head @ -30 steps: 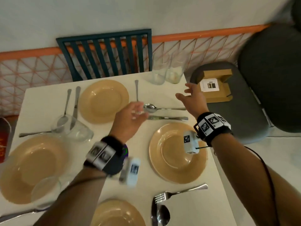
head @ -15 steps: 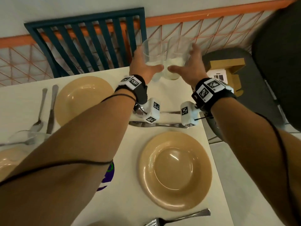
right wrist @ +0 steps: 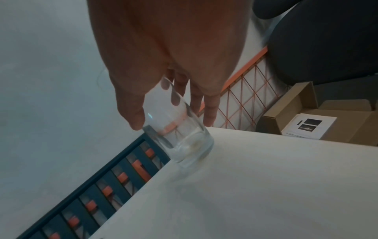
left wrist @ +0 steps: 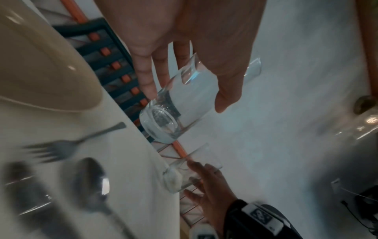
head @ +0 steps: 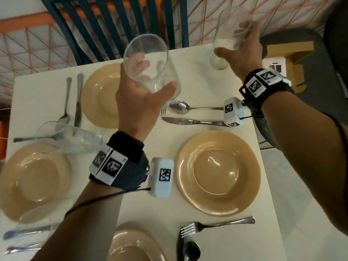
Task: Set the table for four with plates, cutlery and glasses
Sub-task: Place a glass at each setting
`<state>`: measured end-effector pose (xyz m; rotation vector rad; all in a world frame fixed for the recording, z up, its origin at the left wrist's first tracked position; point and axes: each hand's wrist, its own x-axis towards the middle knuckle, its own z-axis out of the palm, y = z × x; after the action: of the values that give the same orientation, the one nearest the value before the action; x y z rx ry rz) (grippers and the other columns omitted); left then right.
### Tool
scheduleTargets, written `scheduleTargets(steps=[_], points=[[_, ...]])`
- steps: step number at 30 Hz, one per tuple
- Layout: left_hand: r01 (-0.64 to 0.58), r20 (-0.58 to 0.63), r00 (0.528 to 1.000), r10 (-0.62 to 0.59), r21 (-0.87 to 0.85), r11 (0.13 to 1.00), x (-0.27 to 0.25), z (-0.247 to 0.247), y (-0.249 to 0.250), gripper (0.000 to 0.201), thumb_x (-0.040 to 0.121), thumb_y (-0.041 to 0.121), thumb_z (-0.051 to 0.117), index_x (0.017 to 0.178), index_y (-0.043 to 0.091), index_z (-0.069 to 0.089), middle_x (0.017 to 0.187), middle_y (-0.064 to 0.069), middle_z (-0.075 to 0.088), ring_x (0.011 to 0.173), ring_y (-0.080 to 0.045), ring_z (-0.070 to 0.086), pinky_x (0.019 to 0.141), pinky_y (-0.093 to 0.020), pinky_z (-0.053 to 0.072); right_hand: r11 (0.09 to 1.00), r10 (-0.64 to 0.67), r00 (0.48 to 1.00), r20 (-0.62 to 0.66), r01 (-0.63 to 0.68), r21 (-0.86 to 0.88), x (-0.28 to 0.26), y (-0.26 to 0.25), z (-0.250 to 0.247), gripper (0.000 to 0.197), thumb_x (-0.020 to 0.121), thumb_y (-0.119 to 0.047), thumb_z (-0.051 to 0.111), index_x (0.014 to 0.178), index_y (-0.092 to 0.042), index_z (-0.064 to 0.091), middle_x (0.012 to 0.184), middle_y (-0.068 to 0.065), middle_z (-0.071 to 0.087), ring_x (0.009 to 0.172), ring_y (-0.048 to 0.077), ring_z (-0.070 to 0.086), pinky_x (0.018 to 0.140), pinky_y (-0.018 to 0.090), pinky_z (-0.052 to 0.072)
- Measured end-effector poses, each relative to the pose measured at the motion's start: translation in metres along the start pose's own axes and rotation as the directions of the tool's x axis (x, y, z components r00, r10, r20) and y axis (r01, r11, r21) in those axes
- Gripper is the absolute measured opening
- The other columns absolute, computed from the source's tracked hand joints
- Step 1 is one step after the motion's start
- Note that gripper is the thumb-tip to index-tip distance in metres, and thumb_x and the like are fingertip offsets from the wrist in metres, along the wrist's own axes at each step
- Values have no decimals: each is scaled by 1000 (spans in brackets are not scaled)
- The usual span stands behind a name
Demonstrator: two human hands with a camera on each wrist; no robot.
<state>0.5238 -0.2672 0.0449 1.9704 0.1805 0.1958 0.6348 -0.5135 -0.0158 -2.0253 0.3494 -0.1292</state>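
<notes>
My left hand [head: 155,78] grips a clear empty glass [head: 146,48], held tilted in the air over the far tan plate [head: 98,98]. In the left wrist view the thumb and fingers [left wrist: 147,87] wrap that glass [left wrist: 174,110]. My right hand [head: 229,40] grips a second glass [head: 219,61] at the table's far right corner; its base [right wrist: 190,145] is at the table edge, and I cannot tell if it touches. Three more tan plates [head: 218,174] [head: 33,179] [head: 131,245] sit on the white table [head: 197,78]. A spoon [head: 178,106] and knife [head: 188,121] lie between the far and right plates.
Two other glasses [head: 75,136] [head: 35,219] stand by the left plate, with cutlery beside them. A fork [head: 216,225] lies near the front. A blue slatted chair [head: 113,21] and orange mesh fence stand behind the table. A grey chair holding a cardboard box [head: 293,59] is at the right.
Both hands reached to the two glasses at the far edge and took hold of them. The left glass has since come up and toward me, and the right glass has shifted rightward.
</notes>
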Motion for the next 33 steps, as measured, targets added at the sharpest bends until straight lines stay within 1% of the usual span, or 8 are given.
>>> scheduleTargets(steps=[4, 9, 11, 14, 17, 21, 29, 33], points=[[117, 68, 991, -117, 12, 993, -53, -29, -25, 66, 68, 29, 88, 124, 25, 52, 124, 11, 60, 118, -10, 57, 82, -14, 51, 995, -73, 996, -53, 77, 71, -49, -23, -20, 76, 75, -31, 80, 134, -8, 38, 120, -10, 52, 110, -2, 56, 99, 16, 48], [206, 105, 972, -211, 51, 977, -86, -35, -53, 72, 68, 27, 87, 130, 23, 51, 127, 11, 60, 117, -10, 57, 97, -22, 48, 984, -126, 991, -47, 131, 124, -126, -47, -49, 74, 77, -24, 81, 133, -10, 36, 117, -15, 52, 101, -22, 53, 89, 7, 45], [201, 101, 974, -204, 41, 979, -89, -31, -60, 74, 68, 26, 88, 132, 20, 50, 128, 10, 60, 118, -13, 57, 100, -27, 47, 983, -126, 991, -40, 130, 126, -157, -51, -57, 71, 76, -27, 82, 132, -16, 40, 120, -13, 54, 103, -17, 54, 89, 7, 45], [205, 104, 972, -210, 54, 977, -89, -25, -63, 74, 68, 27, 87, 132, 23, 50, 128, 10, 60, 116, -11, 58, 97, -18, 44, 984, -119, 992, -33, 122, 127, -199, -53, -64, 73, 73, -31, 85, 133, -15, 46, 125, -5, 58, 110, 5, 60, 90, 15, 50], [190, 121, 973, -198, 73, 979, -89, -20, -63, 74, 69, 28, 86, 132, 23, 49, 125, 11, 59, 113, -10, 56, 93, -14, 42, 987, -97, 995, 12, 95, 130, -238, -54, -67, 75, 72, -28, 86, 134, -21, 43, 128, -5, 56, 117, 14, 59, 88, 19, 53], [174, 135, 973, -187, 106, 979, -94, -16, -66, 76, 71, 28, 85, 136, 19, 48, 130, 6, 60, 117, -13, 56, 97, -18, 43, 988, -79, 995, 54, 71, 134, -288, -59, -65, 80, 70, -30, 85, 137, -21, 42, 126, -12, 53, 120, 11, 55, 90, 39, 58], [174, 267, 939, -218, 179, 968, -103, -35, -66, 103, 69, 36, 84, 153, 26, 24, 151, 1, 43, 134, -19, 45, 111, -37, 39, 991, -28, 995, 93, 15, 136, -361, -64, -41, 82, 67, -32, 87, 136, -21, 43, 128, -8, 56, 112, 11, 60, 86, 40, 57], [207, 247, 936, -250, 188, 960, -132, -83, -65, 66, 90, 24, 67, 148, 22, 36, 137, 0, 56, 121, -16, 56, 107, -35, 44, 992, -19, 991, 134, 2, 125, -389, -58, -19, 81, 66, -31, 87, 134, -26, 43, 128, -12, 55, 116, 10, 57, 86, 33, 56]])
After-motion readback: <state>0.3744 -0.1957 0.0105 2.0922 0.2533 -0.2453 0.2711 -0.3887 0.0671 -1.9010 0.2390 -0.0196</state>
